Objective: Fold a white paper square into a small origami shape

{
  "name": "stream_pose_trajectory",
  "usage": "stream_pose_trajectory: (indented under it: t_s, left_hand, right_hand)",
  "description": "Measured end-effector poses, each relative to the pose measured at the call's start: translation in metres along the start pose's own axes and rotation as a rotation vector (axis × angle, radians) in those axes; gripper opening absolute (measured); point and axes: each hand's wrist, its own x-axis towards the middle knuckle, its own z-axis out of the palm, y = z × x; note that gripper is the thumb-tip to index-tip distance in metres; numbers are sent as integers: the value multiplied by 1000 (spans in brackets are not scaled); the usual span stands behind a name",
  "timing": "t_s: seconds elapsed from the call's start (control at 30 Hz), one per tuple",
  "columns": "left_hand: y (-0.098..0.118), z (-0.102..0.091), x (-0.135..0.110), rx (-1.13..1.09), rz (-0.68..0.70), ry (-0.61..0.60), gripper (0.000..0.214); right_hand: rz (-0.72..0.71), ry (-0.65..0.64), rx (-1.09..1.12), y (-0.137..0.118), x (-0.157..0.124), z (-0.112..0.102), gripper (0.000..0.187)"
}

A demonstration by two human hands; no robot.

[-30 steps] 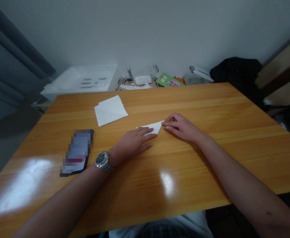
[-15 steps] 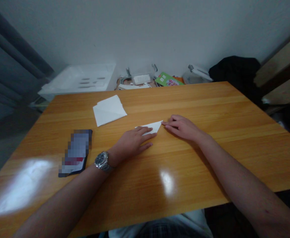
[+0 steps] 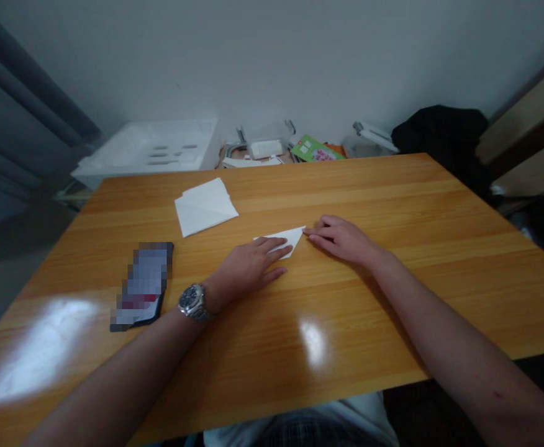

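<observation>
Our spread left hand point(image 3: 248, 268) overlapped one folded paper point(image 3: 294, 236); our half-curled right hand point(image 3: 343, 239) merely touched it, well inside table edges point(image 3: 346, 392).

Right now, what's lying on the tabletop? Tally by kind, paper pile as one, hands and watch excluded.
Folded white paper: 1, under the left hand
White paper pile: 1, sheet count unclear
Phone: 1
Total: 3

White folded paper point(image 3: 295, 236) stands out against a yellow-brown, wood-grained table point(image 3: 369, 341). From the paper, a green booklet point(image 3: 315, 151) patterned in pink shows at twelve o'clock, a silver watch point(image 3: 192, 300) at eight.
</observation>
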Motion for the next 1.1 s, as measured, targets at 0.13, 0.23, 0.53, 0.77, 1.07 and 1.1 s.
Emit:
stream_pose_trajectory:
  t_s: [0.13, 0.23, 0.53, 0.77, 1.07, 1.1]
  left_hand:
    - [0, 2, 0, 9, 4, 11, 52]
    - [1, 3, 0, 8, 1, 17, 53]
    - [0, 3, 0, 0, 6, 7, 54]
    - [-1, 4, 0, -7, 5, 9, 54]
    - [-1, 1, -1, -28, 8, 0, 49]
    - [-1, 1, -1, -30, 7, 1, 49]
  right_hand:
    - [-86, -28, 56, -7, 0, -2, 36]
    - [-133, -72, 63, -11, 0, -3, 34]
    - [-180, -91, 79, -11, 1, -2, 32]
    - [-197, -92, 79, -10, 1, 1, 33]
    - [-207, -119, 8, -10, 1, 2, 35]
    - [-186, -118, -18, -9, 1, 3, 36]
